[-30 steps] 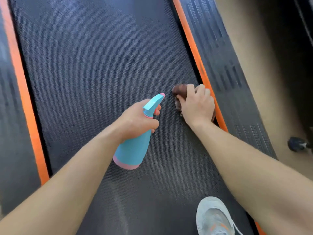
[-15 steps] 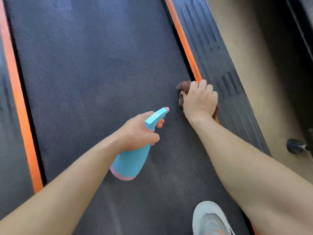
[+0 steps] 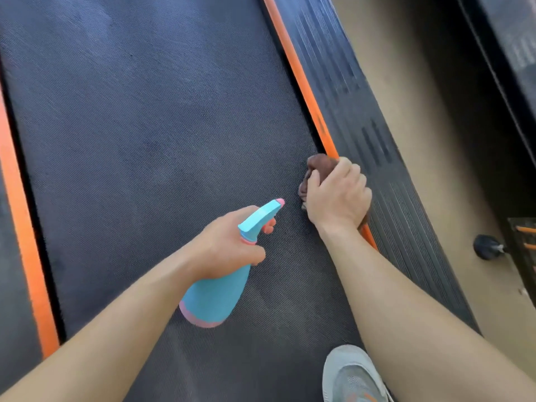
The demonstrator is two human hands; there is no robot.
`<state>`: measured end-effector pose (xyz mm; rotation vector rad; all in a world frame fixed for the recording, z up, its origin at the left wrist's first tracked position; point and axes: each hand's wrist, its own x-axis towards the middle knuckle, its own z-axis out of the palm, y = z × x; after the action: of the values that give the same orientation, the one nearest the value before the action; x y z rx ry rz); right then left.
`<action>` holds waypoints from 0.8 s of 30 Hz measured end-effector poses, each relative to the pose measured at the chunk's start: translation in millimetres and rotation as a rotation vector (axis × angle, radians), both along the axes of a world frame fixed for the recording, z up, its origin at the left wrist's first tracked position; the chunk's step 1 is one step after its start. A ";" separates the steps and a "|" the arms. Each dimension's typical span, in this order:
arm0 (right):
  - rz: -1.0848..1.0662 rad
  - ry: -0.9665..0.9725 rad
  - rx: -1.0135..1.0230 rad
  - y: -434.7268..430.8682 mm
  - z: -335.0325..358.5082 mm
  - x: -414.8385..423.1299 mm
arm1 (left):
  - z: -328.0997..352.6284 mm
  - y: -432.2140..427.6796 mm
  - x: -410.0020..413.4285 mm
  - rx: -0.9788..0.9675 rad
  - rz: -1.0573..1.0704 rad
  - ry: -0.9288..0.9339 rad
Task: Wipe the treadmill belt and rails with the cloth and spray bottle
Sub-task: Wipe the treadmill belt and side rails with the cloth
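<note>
Cloth (image 3: 317, 169), bunched in your R hand (image 3: 338, 195), pressed the right edge of the belt (image 3: 145, 140) by the orange rail (image 3: 301, 79); L hand (image 3: 229, 245) wrapped the spray bottle (image 3: 214, 294), nozzle fwd, prob. to wet ahead.

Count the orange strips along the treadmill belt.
2. One orange strip runs down the belt's left edge; the other down the right edge, partly hidden under the right hand and cloth.
</note>
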<state>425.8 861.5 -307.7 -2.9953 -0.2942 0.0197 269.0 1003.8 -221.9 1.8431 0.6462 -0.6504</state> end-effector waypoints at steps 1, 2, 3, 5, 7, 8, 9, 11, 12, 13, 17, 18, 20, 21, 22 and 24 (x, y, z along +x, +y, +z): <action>0.030 -0.002 0.012 9.1 0.5 4.8 | 0.1 -0.3 -1.4 -0.006 0.004 0.002; 0.086 -0.006 0.006 14.9 0.1 7.4 | 0.2 -0.5 -2.8 -0.014 0.008 0.000; 0.152 -0.009 -0.011 17.4 -1.9 8.5 | -0.1 -0.3 -4.2 -0.020 0.010 0.000; 0.236 -0.019 -0.042 13.4 -4.6 8.0 | -0.4 0.1 -6.9 -0.021 0.005 0.005; 0.237 -0.032 -0.038 -0.2 -7.1 2.9 | -0.3 -0.4 -8.2 -0.010 -0.009 0.005; 0.220 -0.030 -0.029 -9.0 -8.6 -3.2 | -0.2 0.0 -8.6 -0.007 -0.011 0.001; 0.189 -0.028 -0.018 -18.8 -9.8 -10.9 | -0.1 0.5 -8.6 -0.008 -0.011 -0.003; 0.125 -0.017 0.001 -36.5 -10.6 -27.8 | 1.1 1.5 -7.9 -0.013 -0.005 -0.008; 0.096 0.002 0.013 -40.9 -11.0 -34.3 | 2.2 1.9 -7.7 -0.020 0.003 -0.011; 0.073 0.019 0.026 -40.8 -12.0 -37.3 | 2.8 2.5 -7.8 -0.026 0.015 -0.012; 0.033 -0.002 0.055 -8.4 -16.0 -13.0 | -0.4 1.2 -10.9 -0.031 0.033 -0.033; 0.051 -0.013 0.059 6.0 -16.7 -1.4 | -2.1 1.5 -12.4 -0.027 0.031 -0.040; 0.096 -0.023 0.049 36.8 -16.0 22.9 | -4.1 2.9 -13.9 -0.015 0.033 -0.045; 0.114 -0.023 0.032 49.1 -13.9 32.9 | -4.4 3.4 -13.8 -0.013 0.033 -0.047; 0.135 -0.018 0.010 56.4 -12.9 39.0 | -4.9 4.2 -13.4 -0.011 0.032 -0.054; 0.185 -0.029 -0.031 48.1 -10.2 36.5 | -5.7 5.6 -11.4 -0.004 0.015 -0.062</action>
<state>462.3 909.6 -317.9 -2.9898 -0.5782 -0.0001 257.6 1009.4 -227.6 1.8463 0.6167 -0.5822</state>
